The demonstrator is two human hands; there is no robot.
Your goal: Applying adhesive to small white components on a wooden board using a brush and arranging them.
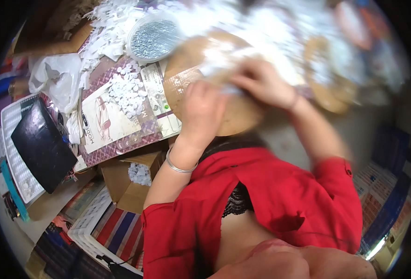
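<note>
A round brown board [242, 114] with clear tape across it lies in front of me, and small white pieces [217, 58] are on its far part. My left hand [202, 109], below a silver bangle, is closed over the board with its fingertips bunched. Close on its right, my right hand [266, 83] is blurred, its thumb and fingers drawn together in a pinch. Something small and pale shows between the fingertips, too smeared to name. Beyond my left hand stands a clear round tub [155, 38] of thin silvery metal pieces. Small white round pieces [129, 93] are heaped on the table left of the board.
White strips [108, 35] are piled at the far left, near a cardboard box [52, 35] and a white plastic bag [56, 79]. A black panel [43, 142] leans in a white tray. Below the table edge sits an open carton [133, 193] holding white pieces.
</note>
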